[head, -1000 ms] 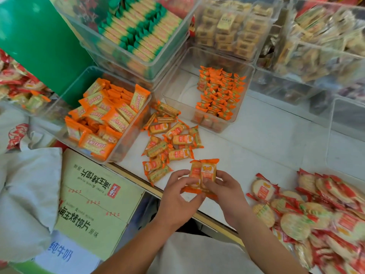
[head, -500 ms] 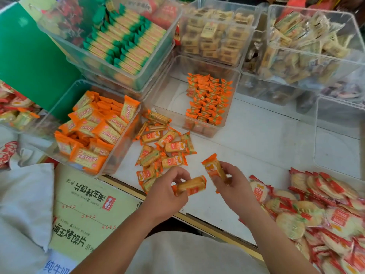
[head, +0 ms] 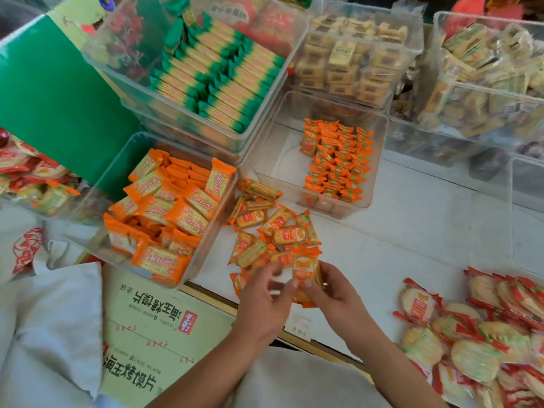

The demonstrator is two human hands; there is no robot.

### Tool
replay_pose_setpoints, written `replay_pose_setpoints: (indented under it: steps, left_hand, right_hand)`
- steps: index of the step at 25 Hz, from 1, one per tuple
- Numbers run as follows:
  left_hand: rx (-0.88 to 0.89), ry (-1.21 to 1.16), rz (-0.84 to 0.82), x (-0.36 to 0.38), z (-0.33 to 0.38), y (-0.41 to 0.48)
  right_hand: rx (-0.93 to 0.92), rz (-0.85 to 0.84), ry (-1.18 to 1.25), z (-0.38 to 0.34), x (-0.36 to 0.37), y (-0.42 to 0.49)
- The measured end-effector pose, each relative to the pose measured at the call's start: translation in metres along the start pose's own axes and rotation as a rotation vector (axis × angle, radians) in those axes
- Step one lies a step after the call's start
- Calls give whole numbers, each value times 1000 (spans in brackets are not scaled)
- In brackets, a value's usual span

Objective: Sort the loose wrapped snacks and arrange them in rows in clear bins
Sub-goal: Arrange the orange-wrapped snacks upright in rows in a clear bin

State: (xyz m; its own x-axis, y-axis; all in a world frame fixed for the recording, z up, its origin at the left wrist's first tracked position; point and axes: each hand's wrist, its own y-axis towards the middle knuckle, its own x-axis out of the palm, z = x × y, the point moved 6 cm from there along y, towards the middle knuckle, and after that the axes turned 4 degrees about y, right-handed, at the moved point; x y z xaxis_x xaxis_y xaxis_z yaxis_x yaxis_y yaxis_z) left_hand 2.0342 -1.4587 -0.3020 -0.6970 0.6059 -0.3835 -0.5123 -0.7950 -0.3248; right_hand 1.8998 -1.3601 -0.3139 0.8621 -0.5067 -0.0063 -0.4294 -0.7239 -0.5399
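Small orange-wrapped snacks stand upright between my two hands near the table's front edge. My right hand grips them from the right. From the left, my left hand, blurred, pinches them with its fingertips. Just behind my hands lies a loose pile of the same snacks on the white table. Further back stands a clear bin with several neat rows of these snacks along its right side; its left half is bare.
A clear bin of larger orange cracker packs stands left of the pile. Bins of green packs and beige packs fill the back. Round red-wrapped crackers lie at right. A cardboard box sits below the table edge.
My hands, each holding one snack apart, have come back together and now hold the snacks as one upright stack. The camera view shifted slightly.
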Motion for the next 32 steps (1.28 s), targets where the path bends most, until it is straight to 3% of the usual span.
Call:
replay_pose_setpoints:
  steps: [3, 7, 10, 13, 17, 22, 28, 32]
  left_hand:
    - [41, -6, -243, 11, -10, -3]
    - [104, 271, -304, 9, -30, 12]
    - [70, 467, -188, -15, -59, 34]
    - [-71, 615, -65, -42, -109, 57]
    - [-67, 664, -124, -45, -140, 71]
    - [12, 824, -209, -49, -132, 81]
    - [13, 431, -283, -51, -57, 59]
    - [1, 77, -311, -44, 13, 51]
  right_hand:
    - [46, -5, 47, -2, 22, 11]
    - [84, 78, 3, 4, 38, 20]
    - [115, 193, -70, 7, 31, 21]
    - [165, 189, -73, 8, 28, 20]
    - [156, 171, -132, 5, 22, 20]
    - [130, 205, -110, -4, 10, 22]
    - [-33, 154, -293, -29, 2, 30]
    - [-74, 59, -227, -45, 3, 32]
